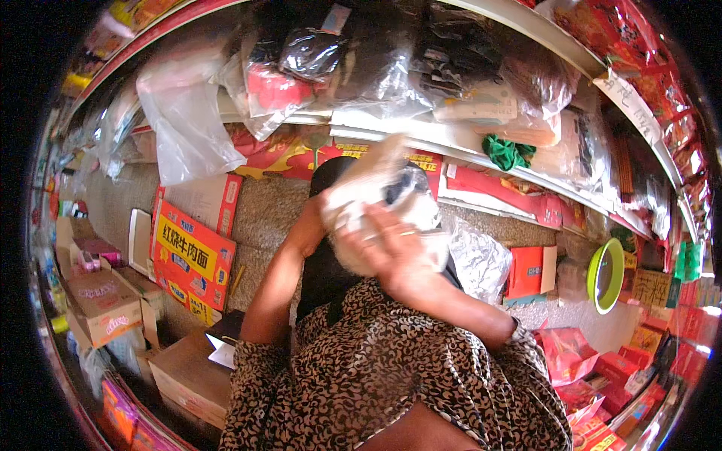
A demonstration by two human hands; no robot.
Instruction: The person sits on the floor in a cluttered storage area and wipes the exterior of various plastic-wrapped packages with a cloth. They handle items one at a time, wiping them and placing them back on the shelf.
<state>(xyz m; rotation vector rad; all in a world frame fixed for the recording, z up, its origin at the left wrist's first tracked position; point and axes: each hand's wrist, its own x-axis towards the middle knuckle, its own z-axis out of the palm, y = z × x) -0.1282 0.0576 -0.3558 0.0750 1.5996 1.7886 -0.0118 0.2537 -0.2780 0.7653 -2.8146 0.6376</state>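
A whitish bundle [366,197], seemingly cloth with clear plastic about it, is held over my lap and blurred by motion. My left hand [316,228] grips its left edge, with the fingers hidden behind it. Across its front lies my right hand [389,242], a ring on one finger, with the fingers bent onto the pale material. A dark patch [397,189] shows on the bundle's upper right. Just right of it, a crumpled clear plastic bag [479,259] rests on the floor.
Ahead, a white shelf [383,127] holds plastic-wrapped goods and a green cloth [507,152]. A red printed carton [192,253] and cardboard boxes [192,375] stand at left. At right are a lime-green basin [606,276], a red box [524,272] and red packets [569,355].
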